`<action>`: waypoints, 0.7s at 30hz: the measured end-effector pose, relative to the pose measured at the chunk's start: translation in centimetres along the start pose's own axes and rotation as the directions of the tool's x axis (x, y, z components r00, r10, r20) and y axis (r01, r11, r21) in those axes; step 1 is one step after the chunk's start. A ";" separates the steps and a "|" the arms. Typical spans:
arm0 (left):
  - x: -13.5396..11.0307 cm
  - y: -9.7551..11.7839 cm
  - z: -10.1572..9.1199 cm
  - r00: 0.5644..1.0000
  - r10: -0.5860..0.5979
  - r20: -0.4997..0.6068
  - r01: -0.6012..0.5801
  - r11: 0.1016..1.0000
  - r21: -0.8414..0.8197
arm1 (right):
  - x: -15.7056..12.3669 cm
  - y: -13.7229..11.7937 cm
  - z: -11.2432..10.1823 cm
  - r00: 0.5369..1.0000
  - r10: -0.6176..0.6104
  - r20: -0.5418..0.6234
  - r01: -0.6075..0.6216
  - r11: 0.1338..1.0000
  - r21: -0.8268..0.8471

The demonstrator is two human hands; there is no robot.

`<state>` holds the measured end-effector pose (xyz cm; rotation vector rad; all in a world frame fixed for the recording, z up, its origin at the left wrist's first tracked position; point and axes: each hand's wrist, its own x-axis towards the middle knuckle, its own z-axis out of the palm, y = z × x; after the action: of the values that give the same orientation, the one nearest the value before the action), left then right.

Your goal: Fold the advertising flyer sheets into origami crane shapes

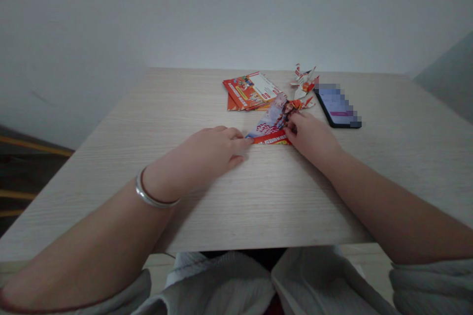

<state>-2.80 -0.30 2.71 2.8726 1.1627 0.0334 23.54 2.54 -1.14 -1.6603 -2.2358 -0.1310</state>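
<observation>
A printed paper sheet, partly folded, lies on the table in front of me, with a pale purple picture and a red strip along its near edge. My left hand rests at its left corner with the fingers stretched out; the index fingertip touches the corner and the thumb is apart. On the right side, my right hand has its fingers curled in and pinches the paper's edge. Part of the sheet is hidden behind those fingers. Just beyond the right hand lies a folded red and orange paper piece.
Behind the sheet is a small stack of red printed leaflets. Folded paper figures stand farther back on the right, next to a phone with its screen lit. A wall borders the table at the back.
</observation>
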 end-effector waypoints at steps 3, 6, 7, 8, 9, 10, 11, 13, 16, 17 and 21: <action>0.0 0.7 -0.1 0.998 0.019 0.064 -0.027 0.992 0.125 | -0.2 -0.3 -0.3 0.999 0.027 0.038 -0.025 0.998 -0.057; 0.0 1.9 -0.5 0.998 -0.038 0.058 0.028 0.986 0.165 | -0.1 -0.6 -0.6 0.994 0.051 0.097 -0.044 0.996 -0.079; 0.0 2.5 -0.7 0.996 -0.077 0.042 0.069 0.982 0.177 | -0.1 -0.7 -0.7 0.991 0.064 0.116 -0.054 0.995 -0.089; 0.0 3.1 -0.9 0.991 -0.133 0.014 0.128 0.971 0.203 | 0.0 -0.8 -0.8 0.988 0.078 0.134 -0.065 0.993 -0.101; 0.1 3.7 -1.0 0.981 -0.195 -0.012 0.193 0.955 0.224 | 0.1 -1.0 -0.9 0.984 0.093 0.149 -0.076 0.990 -0.117; 0.2 4.2 -1.0 0.974 -0.221 -0.046 0.226 0.947 0.228 | 0.2 -1.1 -1.0 0.982 0.104 0.160 -0.083 0.988 -0.133; 0.4 4.7 -0.8 0.973 -0.217 -0.083 0.230 0.950 0.211 | 0.3 -1.2 -1.0 0.980 0.110 0.166 -0.085 0.986 -0.146; 0.8 5.2 0.0 0.985 -0.110 -0.130 0.130 0.980 0.153 | 0.4 -1.5 -1.0 0.980 0.105 0.167 -0.078 0.984 -0.162; 1.2 5.1 1.8 0.985 0.149 -0.092 -0.145 0.988 0.053 | 0.4 -1.8 -1.0 0.983 0.092 0.161 -0.065 0.984 -0.165; 1.3 4.9 2.3 0.985 0.159 -0.072 -0.157 0.987 0.034 | 0.4 -1.8 -1.0 0.982 0.093 0.162 -0.067 0.984 -0.164; 1.5 4.4 3.4 0.992 0.097 -0.079 -0.098 0.995 -0.007 | 0.5 -1.9 -1.0 0.982 0.085 0.169 -0.062 0.988 -0.139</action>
<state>1.46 -2.58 -0.46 2.9411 1.0287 0.1562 21.86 2.08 0.21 -1.8894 -2.3334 -0.1220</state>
